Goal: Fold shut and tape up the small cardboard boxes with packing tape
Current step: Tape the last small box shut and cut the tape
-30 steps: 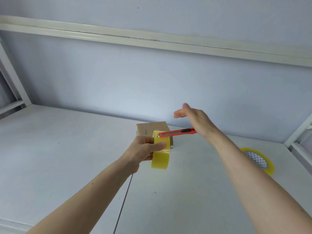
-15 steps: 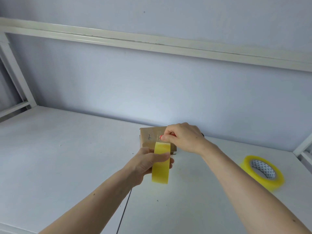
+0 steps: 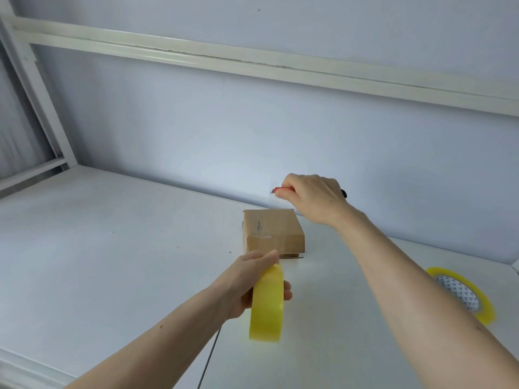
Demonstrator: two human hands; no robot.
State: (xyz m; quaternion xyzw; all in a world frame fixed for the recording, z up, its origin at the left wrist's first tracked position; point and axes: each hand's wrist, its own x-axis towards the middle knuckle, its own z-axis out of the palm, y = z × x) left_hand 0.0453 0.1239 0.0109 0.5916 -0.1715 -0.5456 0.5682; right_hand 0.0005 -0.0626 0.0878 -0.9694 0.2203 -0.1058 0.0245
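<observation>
white table (image 3: 112,248) carries everything, with a white metal frame (image 3: 196,56) against the wall behind. cardboard box (image 3: 272,234), folded shut with clear tape across its top, sits near the far edge, between the two hands. yellow tape roll (image 3: 266,307) stands on edge in the left hand (image 3: 252,284), whose fingers curl around it just near of the box. second tape roll (image 3: 463,293) lies flat far right. right hand (image 3: 311,197) grips a red utility knife (image 3: 282,190) above and beyond the box.

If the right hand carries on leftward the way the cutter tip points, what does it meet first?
Nothing that shows. The right hand holds the red cutter above and behind the cardboard box, tip aimed left along the wall. That path looks free, though its gap to the wall is unclear.
</observation>
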